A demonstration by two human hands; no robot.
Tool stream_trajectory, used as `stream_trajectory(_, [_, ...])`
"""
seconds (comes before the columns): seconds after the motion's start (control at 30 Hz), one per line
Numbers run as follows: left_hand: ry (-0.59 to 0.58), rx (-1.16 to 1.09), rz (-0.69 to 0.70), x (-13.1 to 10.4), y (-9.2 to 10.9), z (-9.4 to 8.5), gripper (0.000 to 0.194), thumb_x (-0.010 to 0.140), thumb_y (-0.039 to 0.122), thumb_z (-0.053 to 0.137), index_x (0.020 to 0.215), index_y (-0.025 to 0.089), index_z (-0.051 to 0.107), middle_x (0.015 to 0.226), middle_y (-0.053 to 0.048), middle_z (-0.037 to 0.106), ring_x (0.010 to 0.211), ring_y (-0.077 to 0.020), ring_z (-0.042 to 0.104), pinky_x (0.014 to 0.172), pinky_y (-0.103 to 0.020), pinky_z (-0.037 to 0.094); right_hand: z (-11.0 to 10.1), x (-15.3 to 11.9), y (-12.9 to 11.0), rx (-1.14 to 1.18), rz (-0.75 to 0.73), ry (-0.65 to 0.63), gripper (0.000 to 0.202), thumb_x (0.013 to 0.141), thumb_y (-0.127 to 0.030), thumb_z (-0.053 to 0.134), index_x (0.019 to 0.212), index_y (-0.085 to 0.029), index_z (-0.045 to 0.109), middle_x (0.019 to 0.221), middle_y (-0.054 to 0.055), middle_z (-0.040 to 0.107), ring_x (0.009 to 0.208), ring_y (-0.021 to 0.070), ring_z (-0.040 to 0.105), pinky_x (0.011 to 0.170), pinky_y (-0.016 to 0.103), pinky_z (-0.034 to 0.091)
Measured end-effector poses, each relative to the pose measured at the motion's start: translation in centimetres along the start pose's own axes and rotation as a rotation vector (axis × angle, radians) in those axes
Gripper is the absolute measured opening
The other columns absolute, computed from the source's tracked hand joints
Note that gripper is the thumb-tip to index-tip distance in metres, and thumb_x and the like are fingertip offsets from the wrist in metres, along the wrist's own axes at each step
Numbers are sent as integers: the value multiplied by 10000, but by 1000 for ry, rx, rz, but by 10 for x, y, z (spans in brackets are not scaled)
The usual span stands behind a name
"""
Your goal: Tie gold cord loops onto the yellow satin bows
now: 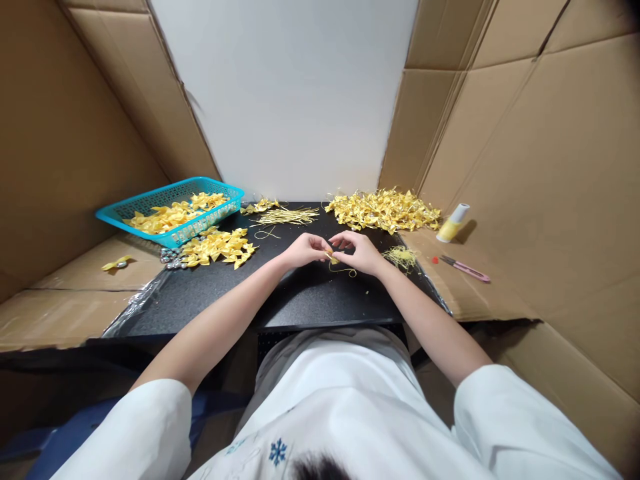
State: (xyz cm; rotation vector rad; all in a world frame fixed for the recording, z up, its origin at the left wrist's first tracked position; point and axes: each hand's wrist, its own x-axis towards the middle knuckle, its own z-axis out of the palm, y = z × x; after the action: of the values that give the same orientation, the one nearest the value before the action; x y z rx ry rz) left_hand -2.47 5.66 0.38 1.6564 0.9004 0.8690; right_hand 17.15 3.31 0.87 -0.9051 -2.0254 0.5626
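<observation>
Both hands meet over the middle of the black table (210, 307). Between my left hand (306, 251) and my right hand (361, 253) is a small yellow ribbon bow (333, 259), largely hidden by the fingers. My left hand pinches it with thumb and fingertips. My right hand's thumb and fingers close on its other side. A thin yellow cord (345, 271) trails below the bow and ends in a loop. Just beyond the hands lies a bundle of yellow cords (287, 216).
At the left, a turquoise basket (113, 215) holds yellow bows, with a bow pile (217, 248) and silver bells (173, 259) before it. Right are a larger bow pile (385, 210), cord scraps (401, 257), a thread spool (453, 224) and pink snips (467, 269). Cardboard walls flank the table.
</observation>
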Motion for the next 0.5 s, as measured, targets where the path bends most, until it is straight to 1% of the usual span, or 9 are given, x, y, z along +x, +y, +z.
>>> stream_trajectory(0.07, [31, 10, 17, 1, -1, 0, 180, 540, 241, 802, 658, 132, 723, 635, -57, 698, 552, -127, 600, 581, -251, 458, 0, 0, 0, -11, 21, 47, 217, 715, -251, 664, 924, -211, 704, 890, 38, 682, 816, 179, 612, 768, 325, 471])
stream_trajectory(0.13, [82, 34, 28, 2, -4, 0, 198, 551, 265, 805, 674, 133, 724, 638, -55, 695, 552, -128, 595, 589, -260, 460, -1, -1, 0, -19, 0, 105, 197, 730, -230, 638, 916, -214, 702, 896, 40, 681, 838, 185, 611, 792, 336, 468])
stream_trajectory(0.17, [115, 45, 29, 2, -6, 0, 206, 551, 273, 807, 678, 133, 723, 632, -53, 690, 543, -127, 588, 586, -262, 459, -1, -1, 0, -20, -24, 113, 192, 736, -230, 636, 916, -215, 702, 899, 42, 679, 852, 189, 610, 806, 342, 467])
stream_trajectory(0.23, [171, 56, 22, 4, -9, 0, 215, 550, 279, 809, 678, 130, 719, 622, -49, 683, 523, -121, 574, 573, -261, 452, -1, -1, -1, -22, -82, 82, 207, 733, -257, 673, 933, -215, 703, 906, 47, 679, 881, 201, 604, 837, 358, 462])
stream_trajectory(0.3, [188, 58, 11, 4, -11, 0, 218, 550, 281, 808, 672, 127, 712, 616, -45, 679, 514, -115, 567, 564, -256, 445, 0, -1, 0, -19, -115, 60, 247, 724, -291, 710, 957, -211, 701, 911, 52, 682, 895, 212, 601, 859, 373, 460])
stream_trajectory(0.37, [174, 60, 13, 4, -12, 0, 229, 550, 289, 810, 678, 128, 709, 622, -38, 683, 529, -117, 577, 576, -254, 449, 3, 1, 5, 3, -69, 102, 230, 770, -320, 674, 968, -206, 696, 912, 56, 684, 868, 205, 607, 835, 370, 472])
stream_trajectory(0.43, [151, 72, 29, 5, -12, 0, 263, 550, 307, 818, 718, 131, 718, 659, -36, 703, 583, -129, 609, 630, -267, 475, 6, 4, 13, 37, 27, 154, 223, 810, -309, 618, 991, -200, 689, 921, 59, 687, 817, 184, 618, 773, 345, 493])
stream_trajectory(0.5, [131, 88, 51, 6, -14, 0, 320, 557, 337, 826, 779, 130, 727, 716, -42, 725, 649, -147, 640, 695, -287, 496, 10, 6, 21, 51, 91, 142, 263, 783, -268, 630, 1030, -194, 680, 939, 60, 691, 769, 165, 626, 728, 324, 509])
